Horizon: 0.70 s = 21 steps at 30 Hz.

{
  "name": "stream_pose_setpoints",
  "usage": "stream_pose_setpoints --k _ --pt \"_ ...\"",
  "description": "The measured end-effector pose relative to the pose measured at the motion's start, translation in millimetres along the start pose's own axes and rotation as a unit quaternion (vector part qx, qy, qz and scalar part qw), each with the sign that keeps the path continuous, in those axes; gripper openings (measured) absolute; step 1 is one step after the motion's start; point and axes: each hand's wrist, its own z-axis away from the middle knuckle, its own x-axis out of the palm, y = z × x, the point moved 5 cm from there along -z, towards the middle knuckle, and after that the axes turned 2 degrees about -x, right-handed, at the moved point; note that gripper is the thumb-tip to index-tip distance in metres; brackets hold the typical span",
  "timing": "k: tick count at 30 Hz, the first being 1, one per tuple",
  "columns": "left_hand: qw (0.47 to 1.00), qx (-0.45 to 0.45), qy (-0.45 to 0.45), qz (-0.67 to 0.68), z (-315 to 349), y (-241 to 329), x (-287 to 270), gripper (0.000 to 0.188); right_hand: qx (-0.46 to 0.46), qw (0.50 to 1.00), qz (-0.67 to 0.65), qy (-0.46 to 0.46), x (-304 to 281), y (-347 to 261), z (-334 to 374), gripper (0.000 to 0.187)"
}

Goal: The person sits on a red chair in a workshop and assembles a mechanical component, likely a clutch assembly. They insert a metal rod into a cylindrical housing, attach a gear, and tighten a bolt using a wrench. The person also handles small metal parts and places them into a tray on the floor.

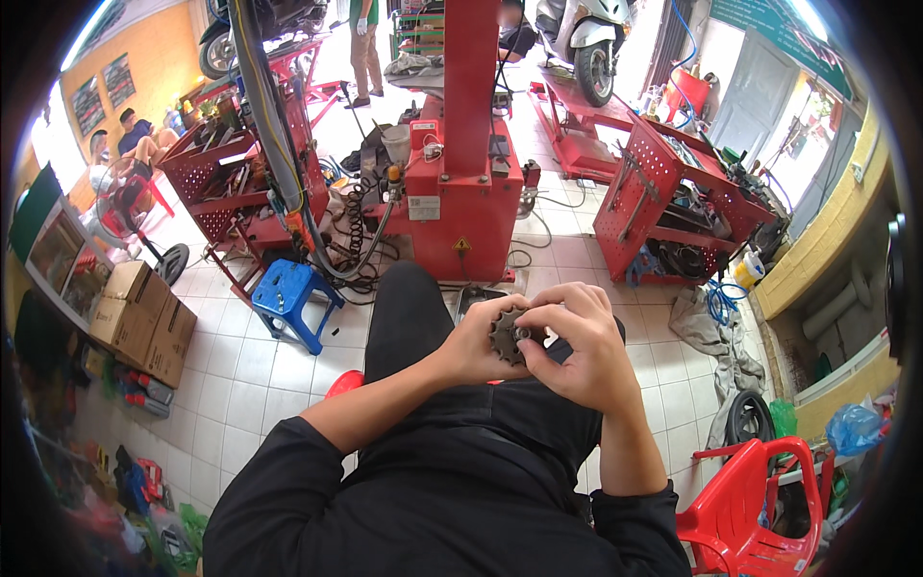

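Above my lap, a dark metal part with a notched, gear-like rim (pixel 506 337) rests in my left hand (pixel 475 343), whose fingers wrap round its left side. From the right, my right hand (pixel 583 338) reaches over it, thumb and index finger closed on a small round metal piece (pixel 523 335) at the part's middle. Whether that piece is loose or fixed to the toothed part I cannot tell. My right hand covers the right side of the toothed part.
Ahead stands a red lift column (pixel 460 226) with hoses at its foot. A blue stool (pixel 291 300) is front left, near cardboard boxes (pixel 142 322). Red tool carts (pixel 663 192) flank the column. A red plastic chair (pixel 755 519) is close on my right. People are in the background.
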Motion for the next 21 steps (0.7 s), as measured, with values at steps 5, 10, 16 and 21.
stream_pose_setpoints --k 5,10,16,21 --pt "1.000 0.005 -0.004 0.020 0.9 -1.5 0.1 0.044 0.028 0.999 -0.018 0.006 -1.7 -3.0 -3.5 0.023" --pt "1.000 -0.006 -0.004 0.005 1.0 -3.9 -0.4 0.045 0.009 1.000 -0.006 -0.001 0.9 0.7 -0.1 0.024" --pt "1.000 0.000 0.000 0.006 0.0 -1.5 -1.5 0.045 -0.003 1.000 0.001 0.013 -1.0 -1.2 -1.3 0.023" --pt "1.000 -0.003 -0.005 0.008 -0.5 -2.3 -1.1 0.045 0.022 1.000 -0.010 0.006 -0.3 -0.3 -2.1 0.022"
